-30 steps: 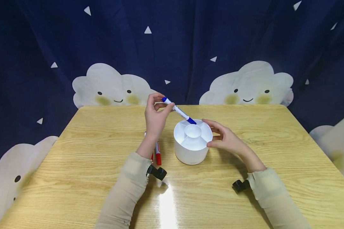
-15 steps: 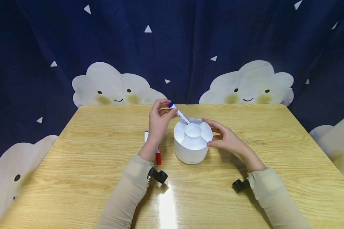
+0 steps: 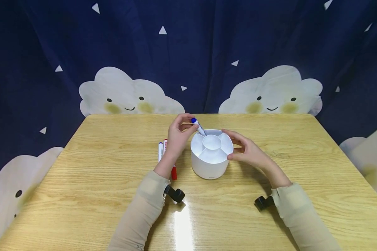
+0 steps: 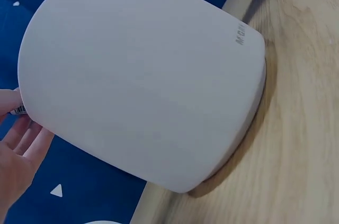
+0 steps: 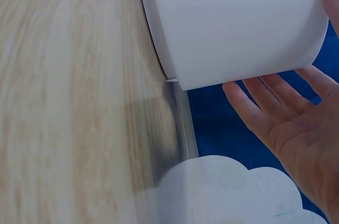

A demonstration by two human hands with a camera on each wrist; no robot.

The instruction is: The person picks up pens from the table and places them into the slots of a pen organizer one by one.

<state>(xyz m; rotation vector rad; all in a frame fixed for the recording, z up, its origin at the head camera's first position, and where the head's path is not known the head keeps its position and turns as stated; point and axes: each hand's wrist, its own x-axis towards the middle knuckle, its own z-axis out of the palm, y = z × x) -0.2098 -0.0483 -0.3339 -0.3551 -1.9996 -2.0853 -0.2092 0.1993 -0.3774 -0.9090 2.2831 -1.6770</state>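
A white round desk organizer [image 3: 208,167] with a round middle cup and several compartments stands upright on the table. My left hand [image 3: 178,134] pinches a white marker with a blue end [image 3: 200,129] between thumb and fingers. The marker leans, its lower part hidden in the organizer's back left compartment. In the left wrist view the organizer's wall [image 4: 143,75] covers most of the marker, and the left hand [image 4: 21,155] shows at the edge. My right hand [image 3: 246,150] grips the organizer's right side, thumb in front and fingers behind; the right wrist view shows those fingers [image 5: 280,99] against its wall.
Left of the organizer, partly under my left wrist, lie a blue-ended marker [image 3: 160,151], a red-ended marker [image 3: 165,144] and a red marker cap [image 3: 174,173]. A dark blue curtain [image 3: 201,52] with clouds hangs behind the wooden table [image 3: 81,195].
My left hand has moved right and down, lowering the blue-ended marker into the organizer's back left compartment. More of the markers on the table now shows. The right hand keeps its hold.
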